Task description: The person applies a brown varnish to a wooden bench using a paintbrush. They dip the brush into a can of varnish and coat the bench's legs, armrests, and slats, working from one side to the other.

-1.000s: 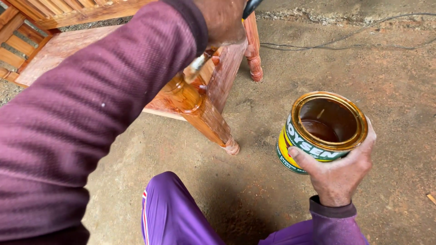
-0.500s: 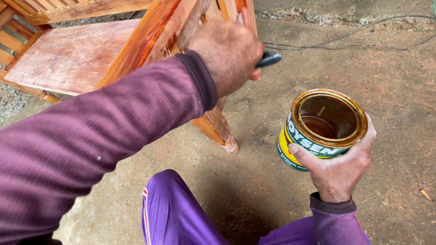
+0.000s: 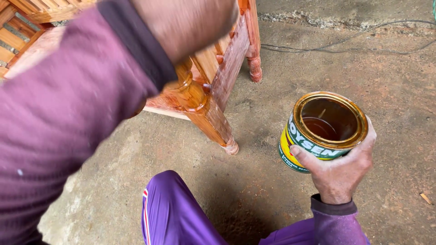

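Note:
My right hand (image 3: 340, 174) grips an open round tin (image 3: 302, 147) with a yellow and green label and a golden rim. Brown varnish sits low inside it. I hold the tin over the concrete floor, to the right of a glossy turned wooden leg (image 3: 211, 120) of an orange-brown piece of furniture. My left hand (image 3: 186, 22) is blurred and closed at the top of the view, in front of the furniture's upper frame. The purple sleeve of that arm fills the left side. The brush it held a moment ago is hidden now.
The furniture's seat board (image 3: 34, 43) and slatted part lie at the upper left, and a second leg (image 3: 254, 63) stands further back. A thin cable (image 3: 345, 45) runs across the rough concrete at the top. My knee in purple trousers (image 3: 168, 208) is at the bottom.
My left hand, which held a brush at the leg, has swung up and closer to the camera and now covers the brush. The tin stays in my right hand, nearly still.

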